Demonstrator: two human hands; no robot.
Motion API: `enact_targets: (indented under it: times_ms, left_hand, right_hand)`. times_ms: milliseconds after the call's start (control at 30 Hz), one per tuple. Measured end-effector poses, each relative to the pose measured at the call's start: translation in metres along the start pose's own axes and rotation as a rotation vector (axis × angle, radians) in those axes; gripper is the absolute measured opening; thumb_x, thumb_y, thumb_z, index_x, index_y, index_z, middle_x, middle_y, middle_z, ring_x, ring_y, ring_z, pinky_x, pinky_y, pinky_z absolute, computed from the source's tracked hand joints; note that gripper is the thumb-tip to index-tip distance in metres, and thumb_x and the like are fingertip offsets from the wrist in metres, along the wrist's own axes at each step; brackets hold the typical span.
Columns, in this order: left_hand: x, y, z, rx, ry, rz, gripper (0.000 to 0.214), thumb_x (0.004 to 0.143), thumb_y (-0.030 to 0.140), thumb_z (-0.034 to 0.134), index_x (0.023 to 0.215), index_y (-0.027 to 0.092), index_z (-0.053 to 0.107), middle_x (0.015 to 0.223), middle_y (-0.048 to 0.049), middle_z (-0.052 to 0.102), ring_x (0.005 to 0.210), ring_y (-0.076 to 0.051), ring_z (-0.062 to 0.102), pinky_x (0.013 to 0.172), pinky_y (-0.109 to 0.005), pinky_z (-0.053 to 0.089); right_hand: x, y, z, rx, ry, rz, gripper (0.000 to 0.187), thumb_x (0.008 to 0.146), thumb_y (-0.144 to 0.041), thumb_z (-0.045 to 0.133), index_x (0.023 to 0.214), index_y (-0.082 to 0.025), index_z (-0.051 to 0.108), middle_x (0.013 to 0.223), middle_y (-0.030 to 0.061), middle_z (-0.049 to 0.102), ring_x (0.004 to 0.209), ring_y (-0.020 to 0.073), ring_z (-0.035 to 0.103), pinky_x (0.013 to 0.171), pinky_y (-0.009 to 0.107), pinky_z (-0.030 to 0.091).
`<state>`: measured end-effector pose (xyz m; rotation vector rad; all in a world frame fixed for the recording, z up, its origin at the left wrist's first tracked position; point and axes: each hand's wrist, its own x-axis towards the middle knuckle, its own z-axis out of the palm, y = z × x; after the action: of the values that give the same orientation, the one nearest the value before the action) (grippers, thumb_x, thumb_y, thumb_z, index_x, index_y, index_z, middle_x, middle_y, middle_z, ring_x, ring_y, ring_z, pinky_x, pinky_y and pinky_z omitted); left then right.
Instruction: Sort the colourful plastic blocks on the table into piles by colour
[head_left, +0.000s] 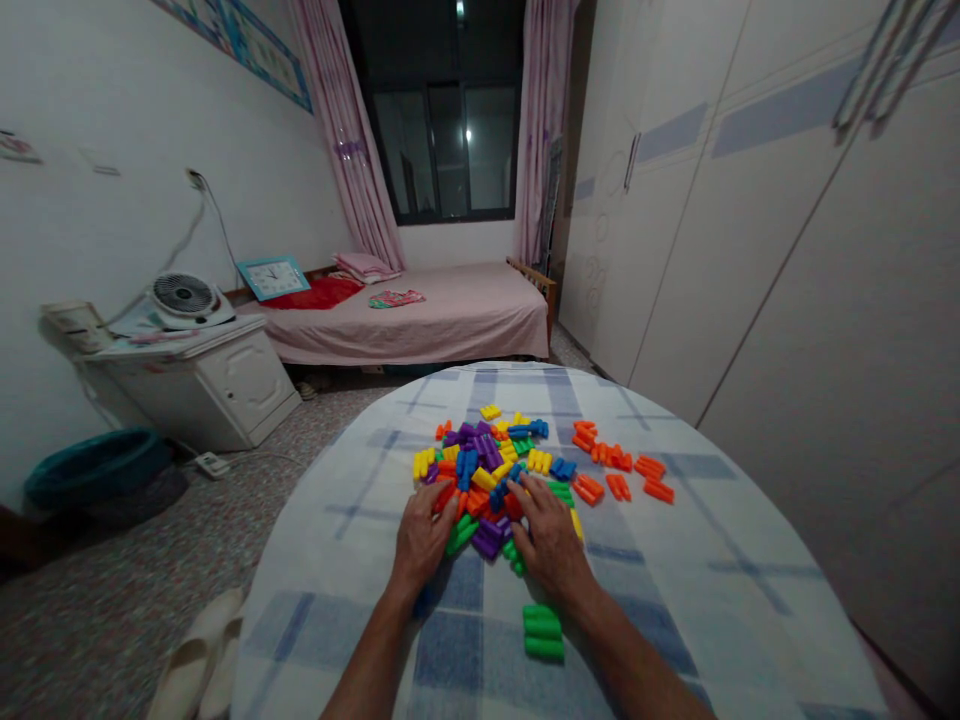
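A heap of plastic toy building blocks in purple, blue, yellow, green and orange lies on the table, with a purple block (pixel 489 540) at its near edge. At the heap's left side, my left hand (pixel 424 538) has its thumb and fingers closed about an orange block (pixel 445 494). My right hand (pixel 553 535) rests over the heap's right side, thumb and fingers apart, its fingertips near a red-orange block (pixel 513 506) and a blue block (pixel 501 494). The palms hide some blocks. Close to my right wrist lies a green block (pixel 543 633) on its own.
Several orange blocks (pixel 618 487) lie loose to the right of the heap. A blue-and-white checked cloth covers the round table (pixel 337 600). Beyond stand a bed (pixel 465 310), a white cabinet (pixel 247 390) with a fan (pixel 184 295), and a tall wardrobe (pixel 795 330).
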<state>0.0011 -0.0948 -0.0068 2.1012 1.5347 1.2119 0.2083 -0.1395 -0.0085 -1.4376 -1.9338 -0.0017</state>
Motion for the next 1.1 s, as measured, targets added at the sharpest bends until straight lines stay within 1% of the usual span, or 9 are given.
enact_targets:
  times_ms: [133, 300, 367, 533, 667, 767, 833, 967, 1100]
  left_hand:
    - [-0.002, 0.006, 0.002, 0.026, -0.086, 0.079, 0.032, 0.082, 0.039, 0.053, 0.104, 0.02, 0.065, 0.111, -0.009, 0.061, 0.106, -0.023, 0.054, 0.095, -0.042, 0.043]
    - [-0.006, 0.007, 0.006, 0.074, -0.199, 0.131, 0.048, 0.075, 0.043, 0.062, 0.118, 0.023, 0.058, 0.128, -0.0107, 0.05, 0.121, -0.028, 0.043, 0.102, -0.047, 0.036]
    - [-0.007, 0.008, 0.006, 0.077, -0.196, 0.132, 0.045, 0.073, 0.04, 0.064, 0.114, 0.022, 0.06, 0.127, -0.0107, 0.05, 0.121, -0.028, 0.044, 0.102, -0.047, 0.036]
    - [-0.004, 0.01, 0.006, 0.031, -0.172, 0.132, 0.019, 0.075, 0.028, 0.06, 0.093, 0.02, 0.062, 0.121, -0.0081, 0.054, 0.117, -0.025, 0.047, 0.101, -0.044, 0.039]
    - [-0.003, 0.01, 0.006, 0.008, -0.147, 0.122, 0.011, 0.079, 0.025, 0.056, 0.087, 0.019, 0.061, 0.117, -0.0083, 0.056, 0.115, -0.024, 0.049, 0.099, -0.044, 0.04]
    - [-0.003, 0.012, 0.005, -0.016, -0.074, 0.154, 0.022, 0.079, 0.026, 0.057, 0.1, 0.02, 0.059, 0.119, -0.0091, 0.054, 0.115, -0.023, 0.049, 0.098, -0.044, 0.041]
    - [-0.003, 0.015, 0.003, -0.021, -0.023, 0.212, 0.032, 0.079, 0.028, 0.059, 0.11, 0.02, 0.056, 0.123, -0.0099, 0.052, 0.117, -0.024, 0.047, 0.098, -0.044, 0.041]
    - [-0.004, 0.024, -0.002, -0.006, -0.013, 0.327, 0.038, 0.079, 0.027, 0.059, 0.117, 0.022, 0.054, 0.123, -0.0093, 0.052, 0.116, -0.023, 0.048, 0.098, -0.043, 0.041]
    - [-0.006, 0.032, -0.004, -0.009, -0.083, 0.41, 0.045, 0.075, 0.024, 0.063, 0.119, 0.023, 0.054, 0.118, -0.0077, 0.058, 0.111, -0.022, 0.051, 0.096, -0.04, 0.042]
  right_hand:
    - [0.0, 0.002, 0.0, 0.0, -0.051, 0.03, 0.047, 0.082, -0.017, 0.046, 0.128, -0.018, 0.046, 0.128, 0.0119, 0.049, 0.117, 0.0249, 0.044, 0.097, 0.043, 0.038]
    - [0.005, 0.006, -0.01, 0.028, -0.097, 0.017, 0.037, 0.078, -0.013, 0.05, 0.114, -0.019, 0.055, 0.107, 0.009, 0.056, 0.099, 0.0217, 0.051, 0.087, 0.037, 0.043]
    - [0.005, 0.006, -0.012, 0.04, -0.101, 0.003, 0.03, 0.077, -0.013, 0.051, 0.105, -0.019, 0.058, 0.102, 0.0078, 0.057, 0.096, 0.0211, 0.052, 0.085, 0.036, 0.042]
    - [0.002, 0.005, -0.021, 0.159, -0.098, 0.0, 0.014, 0.077, -0.014, 0.052, 0.089, -0.019, 0.058, 0.091, 0.0046, 0.06, 0.089, 0.019, 0.053, 0.081, 0.034, 0.041]
    - [0.003, 0.007, -0.029, 0.354, -0.032, 0.144, 0.011, 0.08, -0.023, 0.053, 0.088, -0.019, 0.058, 0.085, 0.0026, 0.061, 0.079, 0.016, 0.056, 0.072, 0.029, 0.044]
    - [0.004, 0.008, -0.029, 0.556, 0.041, 0.323, 0.019, 0.08, -0.034, 0.055, 0.09, -0.018, 0.058, 0.08, 0.0017, 0.062, 0.069, 0.0141, 0.057, 0.064, 0.026, 0.045]
    - [0.004, 0.008, -0.026, 0.685, 0.055, 0.398, 0.025, 0.079, -0.04, 0.056, 0.092, -0.018, 0.058, 0.08, 0.0018, 0.063, 0.069, 0.0144, 0.058, 0.063, 0.026, 0.047]
    - [0.001, 0.0, -0.017, 0.863, -0.009, 0.393, 0.027, 0.078, -0.041, 0.058, 0.093, -0.018, 0.058, 0.085, 0.0024, 0.064, 0.077, 0.0159, 0.061, 0.071, 0.028, 0.048]
    - [-0.001, -0.013, -0.016, 0.828, -0.076, 0.362, 0.025, 0.08, -0.038, 0.056, 0.094, -0.019, 0.06, 0.086, 0.0024, 0.065, 0.077, 0.0156, 0.061, 0.071, 0.027, 0.047]
